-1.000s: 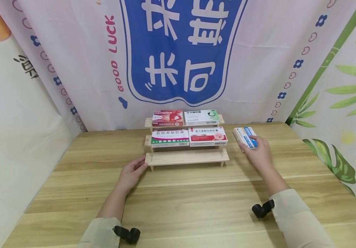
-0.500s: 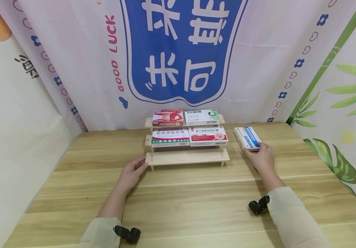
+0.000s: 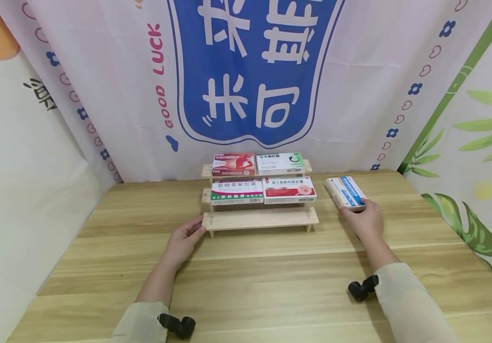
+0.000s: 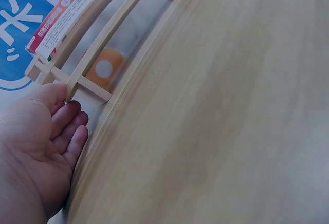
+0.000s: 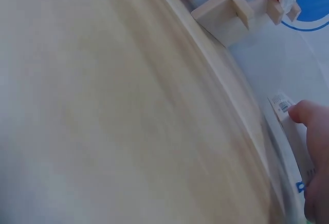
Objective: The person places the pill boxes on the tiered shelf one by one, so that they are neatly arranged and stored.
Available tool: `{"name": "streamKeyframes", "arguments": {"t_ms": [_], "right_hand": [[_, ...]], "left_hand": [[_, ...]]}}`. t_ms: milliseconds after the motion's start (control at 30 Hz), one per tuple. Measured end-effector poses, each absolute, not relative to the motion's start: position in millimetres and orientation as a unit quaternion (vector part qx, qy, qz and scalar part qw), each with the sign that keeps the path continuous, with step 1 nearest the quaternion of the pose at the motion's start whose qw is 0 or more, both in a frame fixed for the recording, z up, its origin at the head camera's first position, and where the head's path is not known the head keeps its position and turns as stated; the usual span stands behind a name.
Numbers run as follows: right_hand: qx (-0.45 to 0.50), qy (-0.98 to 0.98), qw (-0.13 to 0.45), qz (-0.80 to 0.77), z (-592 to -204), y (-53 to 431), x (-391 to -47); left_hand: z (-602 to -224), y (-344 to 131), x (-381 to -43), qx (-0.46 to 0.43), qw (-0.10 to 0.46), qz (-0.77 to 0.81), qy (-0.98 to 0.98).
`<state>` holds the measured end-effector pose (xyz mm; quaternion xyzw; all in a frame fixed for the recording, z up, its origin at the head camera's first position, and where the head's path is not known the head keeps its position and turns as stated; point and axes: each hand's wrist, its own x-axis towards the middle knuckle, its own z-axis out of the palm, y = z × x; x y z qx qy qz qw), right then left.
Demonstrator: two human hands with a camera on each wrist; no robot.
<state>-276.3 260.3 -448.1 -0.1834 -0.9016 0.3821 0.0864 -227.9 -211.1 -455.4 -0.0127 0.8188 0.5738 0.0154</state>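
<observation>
A three-step wooden display rack stands at the back of the table. My left hand pinches the left end of its lowest step, thumb on top and the other fingers curled below in the left wrist view. To the right of the rack, a white, blue and orange medicine box lies label up. My right hand holds that box by its near end, thumb on the left side and fingers on the right. The right wrist view shows the thumb against the box's white side.
On the top step sit a red medicine box and a white-green one. The middle step bears a white, purple and green box beside a white-red one. A printed curtain hangs behind the table.
My right hand has slid back from over the medicine box to its near end, uncovering more of the label. The left hand keeps its place at the rack.
</observation>
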Motion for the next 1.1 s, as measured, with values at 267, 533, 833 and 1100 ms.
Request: {"name": "streamKeyframes", "arguments": {"t_ms": [267, 533, 833, 1100], "right_hand": [[-0.133, -0.901, 0.102, 0.400, -419, 271, -256], [-0.047, -0.889, 0.114, 0.440, -367, 272, -229], [0.056, -0.895, 0.077, 0.436, -335, 251, -208], [0.145, -0.883, 0.014, 0.446, -334, 224, -196]], "left_hand": [[-455, -211, -228, -0.013, 0.015, 0.577, 0.817], [-455, -210, -227, -0.009, 0.015, 0.577, 0.817], [-456, -211, -227, -0.010, 0.017, 0.578, 0.816], [-456, -211, -228, -0.014, 0.017, 0.576, 0.817]]}}
